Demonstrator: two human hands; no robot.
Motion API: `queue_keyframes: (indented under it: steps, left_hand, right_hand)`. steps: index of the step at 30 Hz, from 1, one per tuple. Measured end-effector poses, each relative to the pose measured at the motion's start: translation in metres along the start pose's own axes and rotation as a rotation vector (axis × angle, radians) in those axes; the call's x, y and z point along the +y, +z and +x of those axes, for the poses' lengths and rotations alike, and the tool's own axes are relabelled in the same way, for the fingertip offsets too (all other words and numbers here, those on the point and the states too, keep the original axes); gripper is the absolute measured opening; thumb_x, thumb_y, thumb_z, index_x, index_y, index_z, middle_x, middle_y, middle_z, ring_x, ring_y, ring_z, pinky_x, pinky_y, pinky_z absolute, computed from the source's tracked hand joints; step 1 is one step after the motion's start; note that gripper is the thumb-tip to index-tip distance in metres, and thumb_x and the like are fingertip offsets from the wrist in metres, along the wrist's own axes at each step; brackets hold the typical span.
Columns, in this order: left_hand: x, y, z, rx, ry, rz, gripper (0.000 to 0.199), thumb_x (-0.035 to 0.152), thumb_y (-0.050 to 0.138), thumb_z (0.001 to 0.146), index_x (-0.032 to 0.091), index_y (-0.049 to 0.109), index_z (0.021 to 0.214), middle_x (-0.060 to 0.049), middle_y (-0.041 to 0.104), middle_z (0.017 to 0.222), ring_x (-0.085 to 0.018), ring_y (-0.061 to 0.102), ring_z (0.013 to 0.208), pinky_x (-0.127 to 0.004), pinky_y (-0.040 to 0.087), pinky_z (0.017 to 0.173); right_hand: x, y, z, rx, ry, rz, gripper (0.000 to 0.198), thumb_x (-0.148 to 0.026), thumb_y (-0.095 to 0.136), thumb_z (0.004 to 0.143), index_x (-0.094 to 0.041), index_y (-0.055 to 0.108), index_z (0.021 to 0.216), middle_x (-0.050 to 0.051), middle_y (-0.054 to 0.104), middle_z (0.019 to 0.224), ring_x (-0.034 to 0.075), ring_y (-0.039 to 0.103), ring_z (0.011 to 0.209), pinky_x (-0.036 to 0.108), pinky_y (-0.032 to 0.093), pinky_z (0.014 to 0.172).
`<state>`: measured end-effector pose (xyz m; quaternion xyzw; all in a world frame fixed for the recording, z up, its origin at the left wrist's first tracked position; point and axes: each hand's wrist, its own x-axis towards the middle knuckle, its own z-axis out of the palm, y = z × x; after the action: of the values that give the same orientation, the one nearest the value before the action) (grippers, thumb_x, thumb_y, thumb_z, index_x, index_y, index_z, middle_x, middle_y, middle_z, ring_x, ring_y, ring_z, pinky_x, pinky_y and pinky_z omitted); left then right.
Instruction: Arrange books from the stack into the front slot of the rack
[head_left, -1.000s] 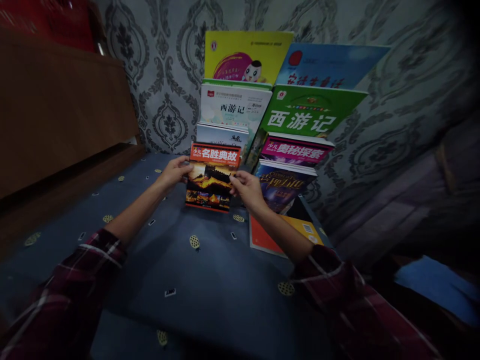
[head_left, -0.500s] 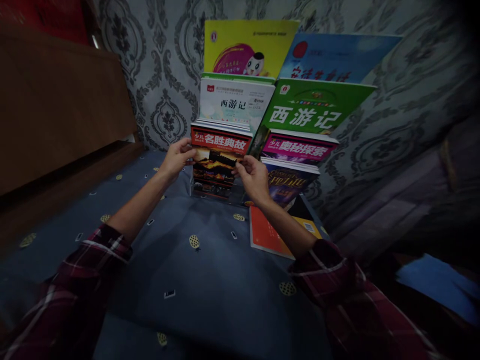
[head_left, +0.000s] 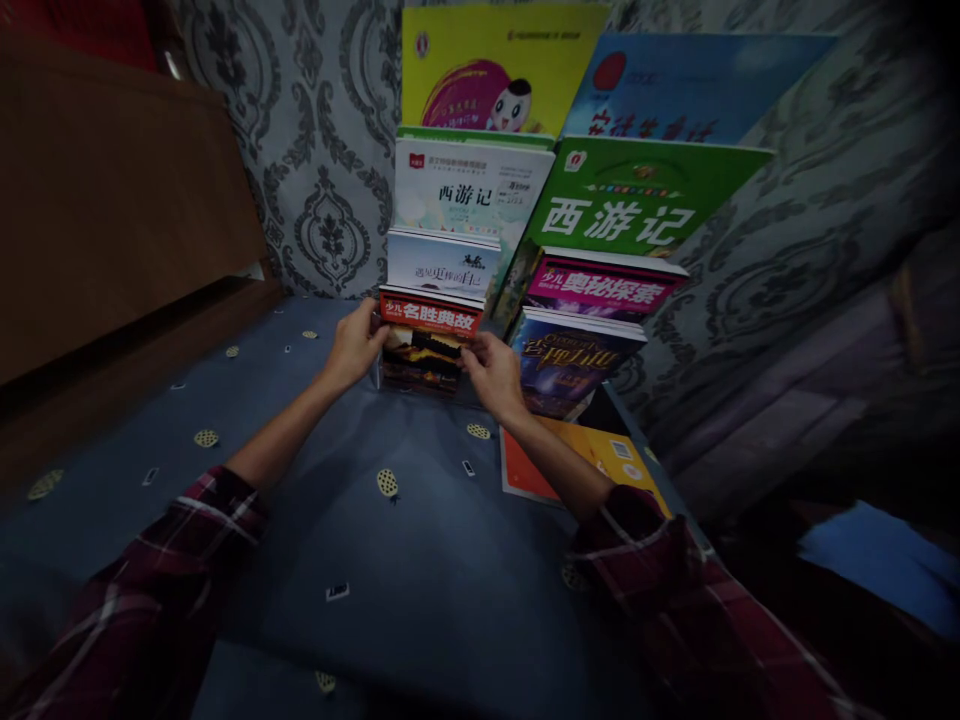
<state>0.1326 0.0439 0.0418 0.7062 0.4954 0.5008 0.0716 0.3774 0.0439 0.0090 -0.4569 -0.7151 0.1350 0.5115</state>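
A book with a red title band and a dark landscape cover stands at the front left of a stepped row of books. My left hand grips its left edge, fingers closed. On its right edge, my right hand pinches the cover. Directly behind rises a pale blue-white book, and behind that a white book. Right of my right hand stands a dark blue book with gold lettering, with a magenta-banded book behind it. What supports the books is mostly hidden.
Taller yellow, blue and green books stand at the back, against patterned wallpaper. An orange-yellow book lies flat on the dark blue cloth. A wooden panel borders the left.
Both hands have lowered the red-banded book, so the pale blue-white book behind it now shows. The view has shifted slightly.
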Motion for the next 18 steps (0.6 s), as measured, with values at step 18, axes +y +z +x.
queue_keyframes:
  steps: [18]
  left_hand:
    - [0.01, 0.019, -0.018, 0.052, -0.028, 0.346, 0.013, 0.018, 0.05, 0.095, 0.02, 0.059, 0.104, -0.01, 0.067, 0.108, -0.026, 0.062, 0.103, -0.039, 0.05, 0.094]
  right_hand:
    - [-0.001, 0.034, -0.031, 0.195, 0.017, -0.226, 0.043, -0.021, 0.048, 0.089, -0.014, 0.051, 0.132, 0.019, 0.063, 0.123, 0.032, 0.058, 0.119, 0.053, 0.049, 0.104]
